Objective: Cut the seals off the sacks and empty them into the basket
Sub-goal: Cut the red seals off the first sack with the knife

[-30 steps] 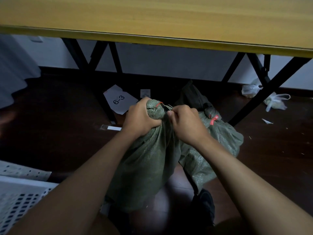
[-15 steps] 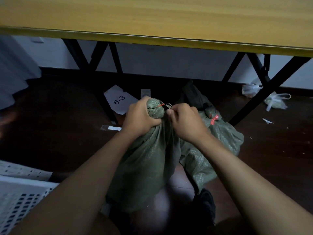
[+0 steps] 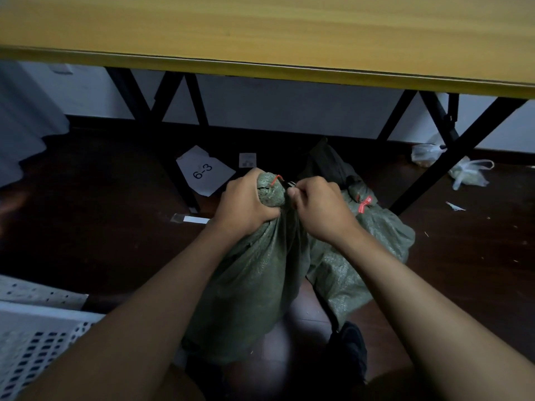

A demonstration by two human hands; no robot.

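view: head, single wide-angle | faces: forward and down, under the tabletop (image 3: 260,33) edge to the dark floor (image 3: 101,221) | range: close, forearms fill the lower frame | overlap: none

sack (image 3: 254,273): coarse woven green plastic cloth, faint sheen | seal (image 3: 275,179): thin red plastic | basket (image 3: 37,340): white perforated plastic, matt | table top (image 3: 260,33): smooth yellow wood-grain | legs (image 3: 463,151): black metal | floor (image 3: 95,227): dark glossy wood | sheet (image 3: 202,172): white paper
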